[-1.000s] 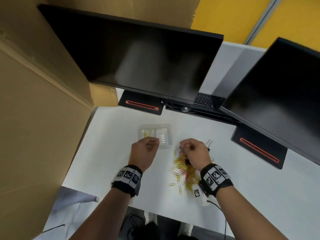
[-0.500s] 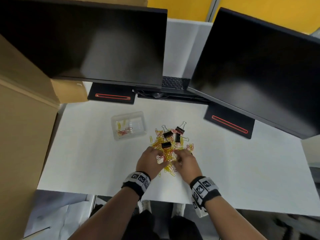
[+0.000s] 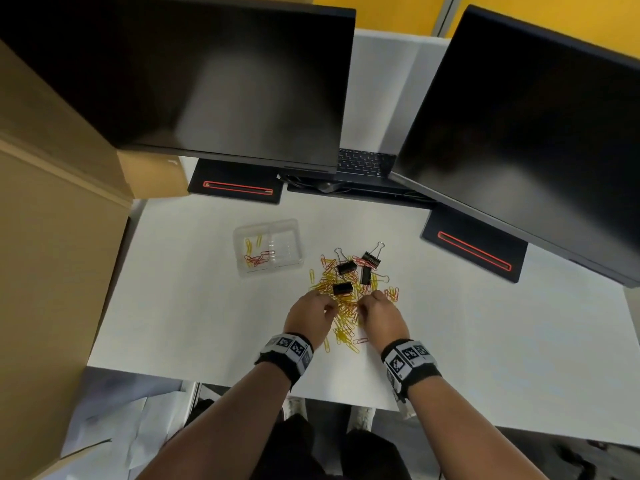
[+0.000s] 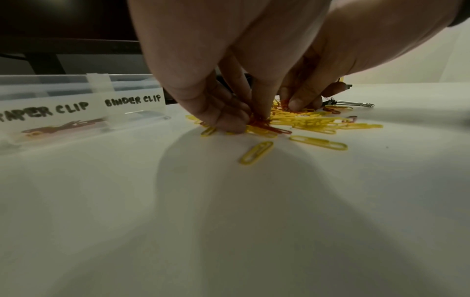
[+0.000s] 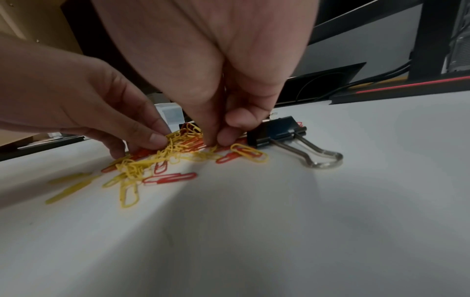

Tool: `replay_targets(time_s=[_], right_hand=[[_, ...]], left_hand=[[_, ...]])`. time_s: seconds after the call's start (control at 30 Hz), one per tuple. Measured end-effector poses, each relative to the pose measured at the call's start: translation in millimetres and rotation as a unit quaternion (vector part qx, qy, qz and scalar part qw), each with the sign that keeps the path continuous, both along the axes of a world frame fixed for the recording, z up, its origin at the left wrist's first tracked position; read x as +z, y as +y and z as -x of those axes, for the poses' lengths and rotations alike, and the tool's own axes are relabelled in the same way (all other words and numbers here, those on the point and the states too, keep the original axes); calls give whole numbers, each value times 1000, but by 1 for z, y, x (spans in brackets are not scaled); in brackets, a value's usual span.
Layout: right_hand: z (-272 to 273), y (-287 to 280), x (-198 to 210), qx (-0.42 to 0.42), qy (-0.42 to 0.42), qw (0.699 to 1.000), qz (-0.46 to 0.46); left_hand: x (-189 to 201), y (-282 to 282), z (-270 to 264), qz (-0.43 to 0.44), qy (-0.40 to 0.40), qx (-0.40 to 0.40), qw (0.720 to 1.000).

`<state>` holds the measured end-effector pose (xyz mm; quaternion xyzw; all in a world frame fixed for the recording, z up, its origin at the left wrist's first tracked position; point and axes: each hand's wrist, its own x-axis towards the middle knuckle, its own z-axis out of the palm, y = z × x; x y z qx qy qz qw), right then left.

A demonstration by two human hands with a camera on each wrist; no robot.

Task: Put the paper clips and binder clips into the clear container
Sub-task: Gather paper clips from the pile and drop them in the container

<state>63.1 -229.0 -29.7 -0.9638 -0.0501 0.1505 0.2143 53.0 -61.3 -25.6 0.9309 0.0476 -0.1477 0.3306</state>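
Observation:
A heap of yellow and red paper clips [image 3: 341, 303] lies mid-table, with several black binder clips [image 3: 346, 267] on its far side. The clear two-part container [image 3: 292, 244] stands to the left; its left part, labelled PAPER CLIP [image 4: 45, 111], holds a few clips, and the BINDER CLIP part [image 4: 133, 100] looks empty. My left hand [image 3: 329, 306] is down in the heap, fingertips [image 4: 236, 124] pinching red paper clips [image 4: 262, 123]. My right hand [image 3: 363, 306] pinches into the clips [image 5: 193, 144] right beside it, next to a binder clip [image 5: 277, 130].
Two dark monitors [image 3: 194, 74] [image 3: 540, 126] overhang the back of the white table [image 3: 485, 341], their bases [image 3: 235, 187] behind the container and heap. A cardboard wall [image 3: 52, 237] runs along the left. A laptop keyboard [image 3: 363, 164] sits between the monitors.
My left hand has come back from the container to the heap and now digs in beside the right hand. The container now shows red clips among the yellow.

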Motion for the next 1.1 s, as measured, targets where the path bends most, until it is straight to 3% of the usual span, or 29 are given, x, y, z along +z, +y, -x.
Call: replay_targets(time_s=[0.17,0.3,0.53,0.83,0.93,1.1], right_hand=[[3,-6,4,-15,11,1000,-21],[5,-13,11,-56,2,994,-99],[-6,0,39,-142,-3,962,-233],[-54,75,74,-156,31,920,-358],[-71,107,74,-140,50,923,-355],[-96,159,65,-118,76,933,-332]], left_hand=[[-3,0,1,28,0,1,1000],[-5,2,2,68,5,12,998],[6,8,4,155,-11,106,982],[47,65,-25,204,-96,197,954],[53,98,-38,203,-110,237,944],[48,142,-66,130,-89,279,947]])
